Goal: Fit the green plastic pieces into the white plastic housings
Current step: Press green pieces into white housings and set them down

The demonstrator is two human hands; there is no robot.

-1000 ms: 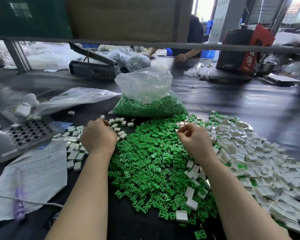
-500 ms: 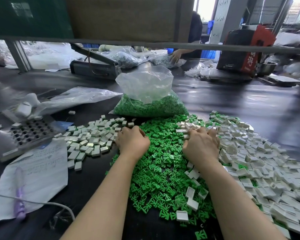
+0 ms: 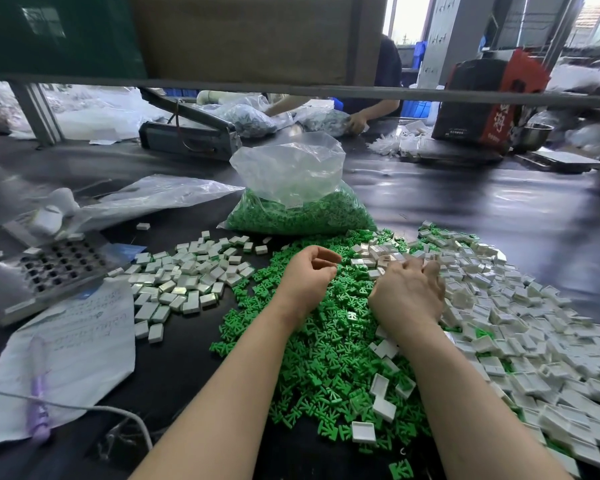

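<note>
I had both hands over the loose spread of green plastic pieces in the middle of the dark table. My left hand hovered just above the green spread with its fingers loosely curled; I could not see anything held in it. My right hand lay palm down at the 3 o'clock edge of the green, fingers reaching into the near fringe of the empty white housings. Whether those fingertips had closed on a housing I could not tell, as the back of the hand hid them.

The step I judged to be in hand was picking one housing and one green piece. To do it well I would take a housing lying cavity-up, so it needs no turning, and lift a single green piece clear of its neighbours, since they tangle. Then I would square the piece over the cavity and press evenly until it seats flush.

The finished housings sat at 9 o'clock, and the bag of green pieces at 12 o'clock.
</note>
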